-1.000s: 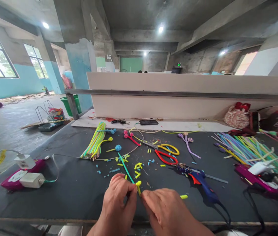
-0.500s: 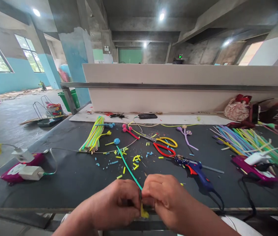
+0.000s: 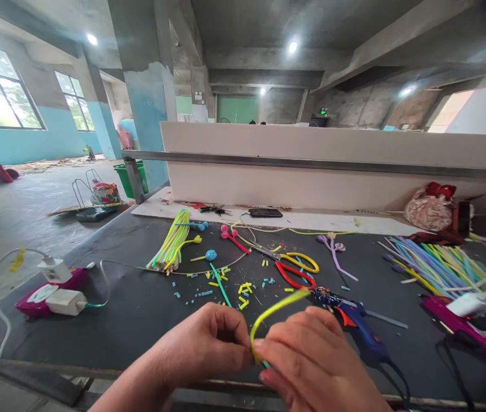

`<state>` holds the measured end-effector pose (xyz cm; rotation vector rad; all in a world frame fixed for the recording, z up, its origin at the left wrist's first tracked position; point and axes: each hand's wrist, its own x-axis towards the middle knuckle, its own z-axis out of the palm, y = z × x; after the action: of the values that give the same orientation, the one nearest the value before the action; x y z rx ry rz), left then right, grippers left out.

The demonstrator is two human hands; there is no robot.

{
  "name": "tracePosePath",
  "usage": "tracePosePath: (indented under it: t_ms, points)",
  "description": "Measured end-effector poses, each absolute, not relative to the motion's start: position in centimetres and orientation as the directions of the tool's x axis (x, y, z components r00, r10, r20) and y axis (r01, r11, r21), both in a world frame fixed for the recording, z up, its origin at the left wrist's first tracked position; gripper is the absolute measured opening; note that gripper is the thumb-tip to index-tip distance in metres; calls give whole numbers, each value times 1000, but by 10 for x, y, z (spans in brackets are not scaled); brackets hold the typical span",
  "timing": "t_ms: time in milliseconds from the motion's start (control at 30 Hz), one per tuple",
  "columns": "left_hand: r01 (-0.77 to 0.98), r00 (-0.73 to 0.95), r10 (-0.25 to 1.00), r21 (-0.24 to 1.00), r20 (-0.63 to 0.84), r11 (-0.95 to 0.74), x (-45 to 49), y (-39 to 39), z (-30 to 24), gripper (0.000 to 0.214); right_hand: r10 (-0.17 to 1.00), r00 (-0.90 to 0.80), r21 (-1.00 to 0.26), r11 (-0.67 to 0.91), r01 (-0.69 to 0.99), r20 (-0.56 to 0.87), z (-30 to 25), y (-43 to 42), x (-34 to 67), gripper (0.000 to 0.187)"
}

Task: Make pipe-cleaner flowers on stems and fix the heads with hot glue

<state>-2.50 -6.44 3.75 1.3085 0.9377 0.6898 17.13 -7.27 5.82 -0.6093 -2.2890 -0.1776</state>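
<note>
Your left hand [image 3: 210, 346] and right hand [image 3: 311, 352] meet at the table's [image 3: 131, 326] near edge, fingertips pinching the yellow strip [image 3: 273, 311] by its lower part. Its free length arcs far and right above your right fingers, while the green strip [image 3: 221, 285] runs far and left beyond your left hand.
</note>
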Motion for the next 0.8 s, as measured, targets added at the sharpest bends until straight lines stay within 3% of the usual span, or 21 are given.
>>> tracePosePath:
  t_ms: [100,200,300,367,433,567,667,800]
  points:
    - [44,510,853,994,-109,100,-20,-61,47,10,361,-627,-7,869,494,690,57,-76,172,22]
    - [-73,546,838,995,-12,61,-17,-58,51,11,396,-524,-80,848,524,754,54,-74,178,25]
    - [-58,421,892,986,164,-154,-9,-55,54,13,608,-290,-437,760,480,739,52,-71,186,15]
    - [13,333,894,947,299,-321,2,-54,56,24,822,-140,-747,563,354,552,51,-69,190,6]
    - [72,335,884,927,326,-369,15,-54,57,26,941,-41,-924,338,180,336,50,-67,190,13]
    - [148,268,935,949,234,-280,36,-58,52,12,983,62,-985,175,-12,174,48,-60,185,25]
    - [173,170,949,940,265,-294,39,-58,47,19,984,36,-984,170,43,172,45,-55,182,25]
    - [241,162,940,912,299,-332,33,-57,43,20,975,-29,-955,221,199,219,42,-52,181,22]
